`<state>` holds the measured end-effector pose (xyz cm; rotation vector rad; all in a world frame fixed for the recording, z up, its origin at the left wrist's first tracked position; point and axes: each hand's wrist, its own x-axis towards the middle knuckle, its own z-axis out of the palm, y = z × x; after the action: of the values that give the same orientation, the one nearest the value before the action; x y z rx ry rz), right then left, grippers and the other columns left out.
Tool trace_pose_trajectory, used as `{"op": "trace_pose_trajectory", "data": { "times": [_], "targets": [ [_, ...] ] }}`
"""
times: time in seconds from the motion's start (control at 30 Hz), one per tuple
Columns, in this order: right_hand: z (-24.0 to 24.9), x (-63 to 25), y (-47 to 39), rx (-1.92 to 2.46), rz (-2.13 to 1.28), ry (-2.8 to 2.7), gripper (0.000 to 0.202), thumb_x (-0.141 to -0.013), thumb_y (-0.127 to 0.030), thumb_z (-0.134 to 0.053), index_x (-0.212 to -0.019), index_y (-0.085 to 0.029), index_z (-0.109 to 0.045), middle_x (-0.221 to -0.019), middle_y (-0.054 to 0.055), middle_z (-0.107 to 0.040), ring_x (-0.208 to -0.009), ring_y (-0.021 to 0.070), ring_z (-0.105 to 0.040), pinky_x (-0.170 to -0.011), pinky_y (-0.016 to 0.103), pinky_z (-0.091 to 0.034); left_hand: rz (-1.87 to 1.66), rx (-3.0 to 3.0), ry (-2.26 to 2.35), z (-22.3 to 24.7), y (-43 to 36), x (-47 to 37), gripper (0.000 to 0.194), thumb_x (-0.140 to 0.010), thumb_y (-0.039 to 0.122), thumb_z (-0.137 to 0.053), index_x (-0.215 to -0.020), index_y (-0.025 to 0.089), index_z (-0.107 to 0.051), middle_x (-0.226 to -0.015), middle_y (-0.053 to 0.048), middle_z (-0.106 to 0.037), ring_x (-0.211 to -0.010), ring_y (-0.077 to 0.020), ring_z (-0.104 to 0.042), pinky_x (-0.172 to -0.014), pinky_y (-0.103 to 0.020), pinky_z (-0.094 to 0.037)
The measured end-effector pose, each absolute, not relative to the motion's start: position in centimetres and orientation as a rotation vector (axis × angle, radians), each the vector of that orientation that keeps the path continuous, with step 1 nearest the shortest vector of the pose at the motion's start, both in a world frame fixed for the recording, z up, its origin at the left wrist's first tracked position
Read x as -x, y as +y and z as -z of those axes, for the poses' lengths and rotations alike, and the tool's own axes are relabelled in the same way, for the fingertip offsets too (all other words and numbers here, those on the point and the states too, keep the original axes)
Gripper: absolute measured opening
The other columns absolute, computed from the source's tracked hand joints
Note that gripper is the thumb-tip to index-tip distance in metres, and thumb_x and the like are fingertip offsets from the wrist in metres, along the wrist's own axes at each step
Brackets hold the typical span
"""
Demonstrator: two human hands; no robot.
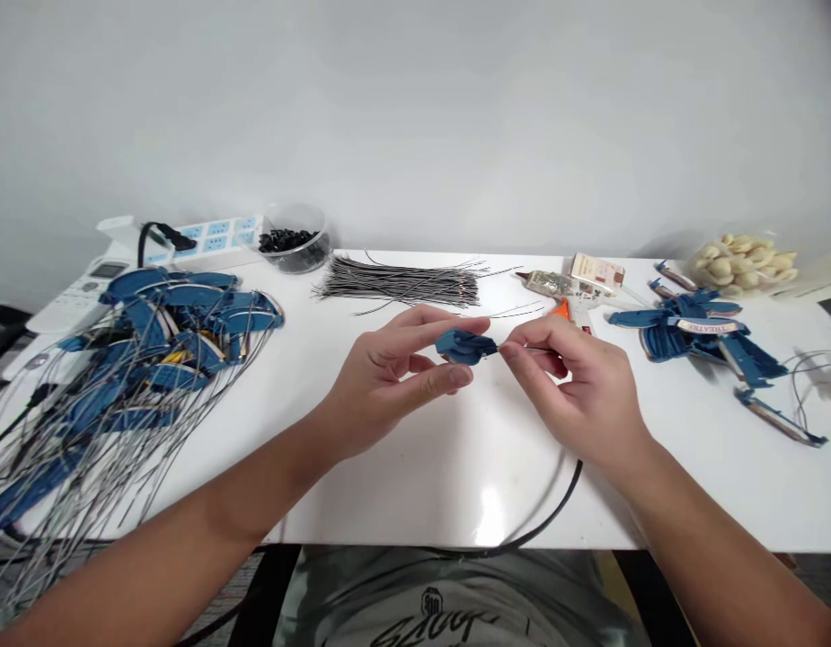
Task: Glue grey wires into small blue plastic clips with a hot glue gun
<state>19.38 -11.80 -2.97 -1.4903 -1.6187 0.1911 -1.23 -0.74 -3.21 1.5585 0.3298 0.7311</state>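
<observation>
My left hand (408, 364) grips a small blue plastic piece (464, 346) between thumb and fingers, above the middle of the table. At the right end of that piece, my right hand (567, 377) pinches a thin dark wire (494, 350). The wire's tip meets the blue piece; whether it sits inside cannot be made out. Behind my hands lies a bundle of thin dark wires (402, 280), with a few strays around it. Just beyond my right hand rests a glue gun (550, 284) with an orange trigger.
A heap of blue pieces with long wires (165, 332) covers the left side, beside a power strip (216, 235). A clear tub of black parts (294, 243) stands behind. On the right are more blue pieces (704, 328) and a bag of cream-coloured pieces (745, 262). A black cable (556, 508) crosses the front edge.
</observation>
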Motion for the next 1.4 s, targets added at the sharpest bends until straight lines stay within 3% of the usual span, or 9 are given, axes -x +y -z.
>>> {"op": "trace_pose_trajectory", "data": {
  "times": [0.1, 0.17, 0.3, 0.67, 1.4],
  "targets": [
    [2.80, -19.42, -11.52, 1.456, -0.145, -1.637, 0.004, -0.099, -0.020, -0.068, -0.102, -0.021, -0.066, -0.080, -0.001, -0.057, -0.074, 0.0132, -0.053, -0.069, 0.031, -0.044, -0.749, -1.555, 0.330, 3.34, -0.68, 1.18, 0.040, -0.091, 0.024, -0.081, -0.129, 0.034, -0.078, -0.126, -0.009, -0.065, -0.111, -0.0231, -0.067, -0.075, -0.026, -0.067],
    [2.69, -19.39, -11.33, 1.373, -0.061, -1.658, 0.016, -0.096, -0.019, -0.073, -0.109, -0.019, -0.065, -0.096, 0.004, -0.065, -0.091, 0.0183, -0.060, -0.083, 0.036, -0.048, -0.754, -1.539, 0.345, 3.41, -0.70, 1.16, 0.040, -0.091, 0.023, -0.080, -0.129, 0.034, -0.078, -0.125, -0.008, -0.065, -0.106, -0.0203, -0.067, -0.075, -0.025, -0.067],
    [2.70, -19.32, -11.15, 1.279, 0.036, -1.744, 0.020, -0.091, -0.015, -0.077, -0.108, -0.018, -0.066, -0.107, 0.009, -0.066, -0.105, 0.0241, -0.062, -0.092, 0.044, -0.049, -0.760, -1.510, 0.358, 3.39, -0.81, 1.12, 0.039, -0.091, 0.023, -0.081, -0.128, 0.034, -0.078, -0.123, -0.006, -0.066, -0.099, -0.0172, -0.066, -0.075, -0.026, -0.068],
    [2.94, -18.96, -11.32, 1.309, 0.057, -1.735, 0.014, -0.093, -0.012, -0.076, -0.102, -0.020, -0.069, -0.101, 0.007, -0.069, -0.096, 0.0229, -0.065, -0.083, 0.044, -0.049, -0.775, -1.519, 0.371, 3.01, -1.06, 1.25, 0.040, -0.087, 0.021, -0.084, -0.124, 0.035, -0.080, -0.121, -0.006, -0.067, -0.106, -0.0195, -0.068, -0.073, -0.023, -0.067],
    [2.83, -19.15, -11.40, 1.325, 0.111, -1.825, 0.013, -0.094, -0.011, -0.072, -0.103, -0.019, -0.067, -0.102, 0.007, -0.069, -0.097, 0.0227, -0.063, -0.090, 0.045, -0.044, -0.770, -1.478, 0.374, 2.98, -1.36, 1.08, 0.041, -0.087, 0.018, -0.084, -0.125, 0.033, -0.080, -0.117, -0.005, -0.066, -0.096, -0.0157, -0.067, -0.074, -0.025, -0.070]
  ]
}}
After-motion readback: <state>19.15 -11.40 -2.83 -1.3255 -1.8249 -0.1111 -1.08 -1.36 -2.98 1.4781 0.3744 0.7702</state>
